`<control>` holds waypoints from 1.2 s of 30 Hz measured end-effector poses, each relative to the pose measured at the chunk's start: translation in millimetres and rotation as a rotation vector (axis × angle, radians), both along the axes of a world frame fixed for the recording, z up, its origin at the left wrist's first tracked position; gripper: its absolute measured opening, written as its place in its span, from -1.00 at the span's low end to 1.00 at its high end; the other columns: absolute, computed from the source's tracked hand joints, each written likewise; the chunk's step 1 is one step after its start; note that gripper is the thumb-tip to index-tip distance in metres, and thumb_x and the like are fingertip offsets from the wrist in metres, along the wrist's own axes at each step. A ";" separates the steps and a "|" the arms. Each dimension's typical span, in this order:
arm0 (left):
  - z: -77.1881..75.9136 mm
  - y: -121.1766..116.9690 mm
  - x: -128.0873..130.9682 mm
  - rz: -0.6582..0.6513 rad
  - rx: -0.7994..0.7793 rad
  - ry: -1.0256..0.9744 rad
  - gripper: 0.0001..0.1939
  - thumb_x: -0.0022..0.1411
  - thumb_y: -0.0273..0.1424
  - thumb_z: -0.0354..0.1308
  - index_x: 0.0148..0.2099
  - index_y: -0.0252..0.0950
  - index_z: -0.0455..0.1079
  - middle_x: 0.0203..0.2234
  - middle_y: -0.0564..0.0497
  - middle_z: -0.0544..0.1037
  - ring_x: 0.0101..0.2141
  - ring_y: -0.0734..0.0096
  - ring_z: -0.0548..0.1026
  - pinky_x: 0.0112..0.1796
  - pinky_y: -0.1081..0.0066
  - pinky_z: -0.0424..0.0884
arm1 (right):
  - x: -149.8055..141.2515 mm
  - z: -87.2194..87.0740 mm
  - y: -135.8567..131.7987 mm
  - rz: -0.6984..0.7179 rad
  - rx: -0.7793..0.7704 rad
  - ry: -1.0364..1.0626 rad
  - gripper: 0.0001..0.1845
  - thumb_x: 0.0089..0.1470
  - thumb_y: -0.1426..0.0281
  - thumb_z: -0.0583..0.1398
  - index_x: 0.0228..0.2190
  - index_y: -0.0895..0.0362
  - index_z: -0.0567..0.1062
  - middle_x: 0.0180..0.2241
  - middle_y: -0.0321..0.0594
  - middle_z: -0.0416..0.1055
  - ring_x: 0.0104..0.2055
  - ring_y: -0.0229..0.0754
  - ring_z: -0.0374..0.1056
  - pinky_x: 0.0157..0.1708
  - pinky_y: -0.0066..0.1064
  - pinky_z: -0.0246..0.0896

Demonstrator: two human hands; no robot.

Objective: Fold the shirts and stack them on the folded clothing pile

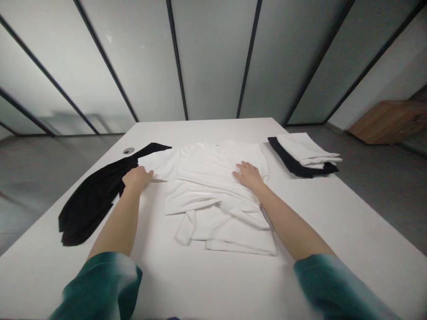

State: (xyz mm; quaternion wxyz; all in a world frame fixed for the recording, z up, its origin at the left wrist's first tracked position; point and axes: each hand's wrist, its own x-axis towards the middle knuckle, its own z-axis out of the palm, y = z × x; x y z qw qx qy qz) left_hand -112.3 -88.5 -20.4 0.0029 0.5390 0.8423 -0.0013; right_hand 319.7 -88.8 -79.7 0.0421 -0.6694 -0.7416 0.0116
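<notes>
Left hand (137, 178), right hand (248, 175) rest open, seemingly empty, on a shirt (213, 178) on a table (350, 231) by glass walls (213, 66).

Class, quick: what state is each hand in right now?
Left hand: curled against the sleeve of the white T-shirt; whether it grips cannot be told.
Right hand: open, lying flat on the white T-shirt.

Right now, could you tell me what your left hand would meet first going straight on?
The left hand would meet the white T-shirt's sleeve first; its fingers sit at that sleeve's edge, perhaps already touching; depth is unclear.
</notes>
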 end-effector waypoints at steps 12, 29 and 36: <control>-6.7 18.9 -21.2 0.160 -0.017 -0.052 -0.14 0.02 0.10 0.19 0.22 -0.37 0.33 0.19 -0.46 0.33 0.16 -0.39 0.30 0.02 -0.13 0.32 | -0.9 1.4 -0.8 0.001 0.005 0.021 -0.42 0.30 0.14 0.00 0.23 0.14 0.33 0.33 0.03 0.14 0.35 0.12 0.06 0.25 -0.06 0.02; 51.6 57.1 11.8 -0.076 0.344 -0.485 -0.79 0.18 -0.27 0.09 -0.19 -0.28 0.38 -0.26 -0.13 0.56 -0.22 0.11 0.53 -0.22 0.23 0.45 | -1.1 -0.6 -0.5 0.001 0.010 0.015 -0.42 0.30 0.14 0.00 0.24 0.11 0.31 0.34 0.01 0.13 0.35 0.10 0.05 0.24 -0.07 0.02; 78.7 61.5 88.8 -0.589 0.289 -1.219 -0.68 0.12 -0.18 0.23 -0.13 -0.24 0.36 -0.16 -0.04 0.55 -0.22 0.28 0.59 -0.16 0.27 0.49 | -0.8 -2.9 -0.1 -0.003 0.014 0.024 -0.41 0.30 0.12 0.00 0.25 0.11 0.31 0.34 0.00 0.12 0.36 0.09 0.05 0.26 -0.10 0.00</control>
